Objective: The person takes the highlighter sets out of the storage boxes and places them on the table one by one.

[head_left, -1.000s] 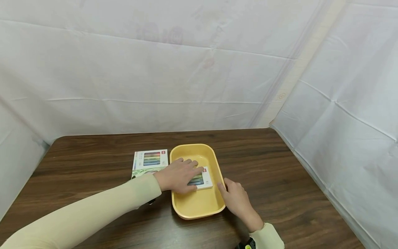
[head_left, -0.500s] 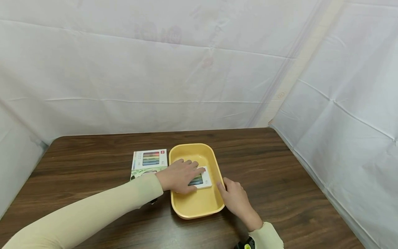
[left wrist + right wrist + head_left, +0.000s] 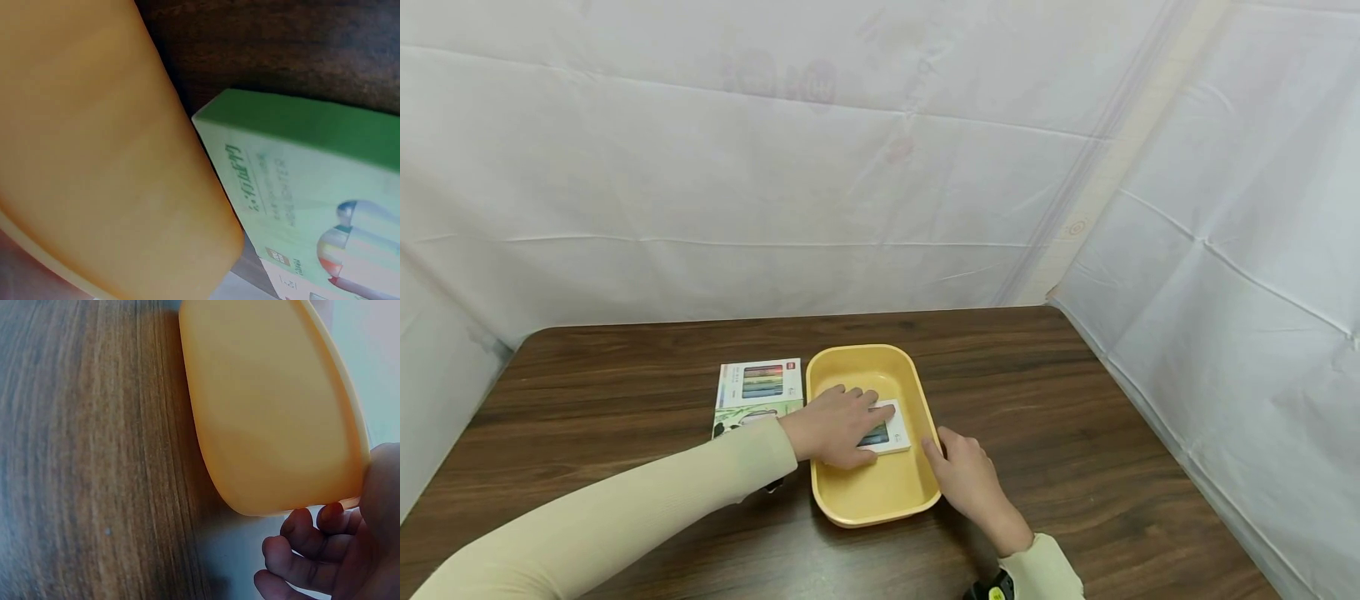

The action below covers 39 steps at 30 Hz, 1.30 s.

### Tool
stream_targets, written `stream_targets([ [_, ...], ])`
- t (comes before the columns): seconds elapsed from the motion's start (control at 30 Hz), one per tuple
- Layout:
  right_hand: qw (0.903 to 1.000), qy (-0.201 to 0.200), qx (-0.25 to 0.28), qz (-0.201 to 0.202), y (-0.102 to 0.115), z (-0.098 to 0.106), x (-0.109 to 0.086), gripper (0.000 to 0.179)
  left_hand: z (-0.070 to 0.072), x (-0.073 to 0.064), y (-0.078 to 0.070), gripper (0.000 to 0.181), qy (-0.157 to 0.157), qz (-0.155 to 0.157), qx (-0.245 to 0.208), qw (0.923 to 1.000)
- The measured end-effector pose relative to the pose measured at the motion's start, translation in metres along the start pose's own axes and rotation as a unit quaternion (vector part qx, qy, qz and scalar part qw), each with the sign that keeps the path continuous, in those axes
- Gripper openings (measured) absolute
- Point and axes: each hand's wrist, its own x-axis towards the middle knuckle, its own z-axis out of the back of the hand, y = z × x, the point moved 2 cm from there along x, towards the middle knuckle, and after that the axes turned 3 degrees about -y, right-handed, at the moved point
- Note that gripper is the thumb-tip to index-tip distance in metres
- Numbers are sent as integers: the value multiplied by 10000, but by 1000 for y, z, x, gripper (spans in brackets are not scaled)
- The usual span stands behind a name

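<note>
My left hand (image 3: pixel 837 425) lies palm down over a white pen box (image 3: pixel 895 429) inside a yellow plastic tray (image 3: pixel 880 497). Its fingers are spread across the box and hide much of it, with the thumb along the near edge. My right hand (image 3: pixel 970 477) holds the tray's right rim, thumb over the edge and fingers against the outer wall. In the right wrist view the fingertips (image 3: pixel 299 519) bend up to that wall. Left of the tray are a green highlighter box (image 3: pixel 294 187) and, behind it, another white pen box (image 3: pixel 763 380) with coloured pens in its window.
Everything rests on a dark wood-grain table (image 3: pixel 625 358). White sheeting (image 3: pixel 850 183) hangs behind the table and on both sides. My left sleeve (image 3: pixel 647 500) crosses the table's front left and overlaps part of the green box.
Both hands stay where they are on the pen box and the tray rim. Only a very slight drift of the whole view shows.
</note>
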Motion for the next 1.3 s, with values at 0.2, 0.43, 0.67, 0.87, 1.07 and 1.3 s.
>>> stream_targets([
  [0.2, 10000, -1, 22, -5, 1, -1, 0, 22, -1, -1, -1, 64, 9, 17, 80, 10000],
  [0.43, 10000, 8, 20, -15, 1, -1, 0, 22, -1, -1, -1, 63, 64, 109, -121, 9998],
  [0.67, 10000, 23, 43, -32, 1, -1, -1, 22, -2, 1, -1, 60, 38, 77, -107, 9999],
  [0.87, 9999, 38, 90, -37, 1, -1, -1, 22, -2, 1, -1, 59, -22, 38, -65, 10000],
  [1.07, 9999, 34, 97, -4, 2, -1, -1, 22, -2, 1, -1, 60, -24, 31, -83, 10000],
  [1.3, 9999, 40, 117, 17, 2, -1, -2, 22, -3, 1, 0, 59, -44, 7, -18, 10000],
])
